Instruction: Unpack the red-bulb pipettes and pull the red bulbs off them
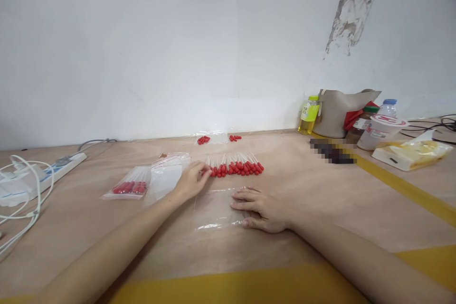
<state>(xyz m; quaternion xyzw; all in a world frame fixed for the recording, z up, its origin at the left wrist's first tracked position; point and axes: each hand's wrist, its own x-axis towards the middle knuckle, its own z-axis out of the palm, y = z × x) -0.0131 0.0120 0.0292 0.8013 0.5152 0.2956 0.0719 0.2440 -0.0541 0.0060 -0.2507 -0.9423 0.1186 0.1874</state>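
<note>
1. Table (320, 190) of pale wood, with the person's own two bare arms stretched across it.
2. Left hand (190, 180) reaches the left end of a row of red-tipped sticks (237, 167). Its fingers curl against the nearest sticks, but I cannot tell whether the grip has closed on one.
3. Right hand (261, 209) lies flat, grip released, palm down on an empty clear bag (213, 209) just in front of the row.
4. Filled bag (130, 185) and spare clear bags (167, 173) lie left of the left hand.
</note>
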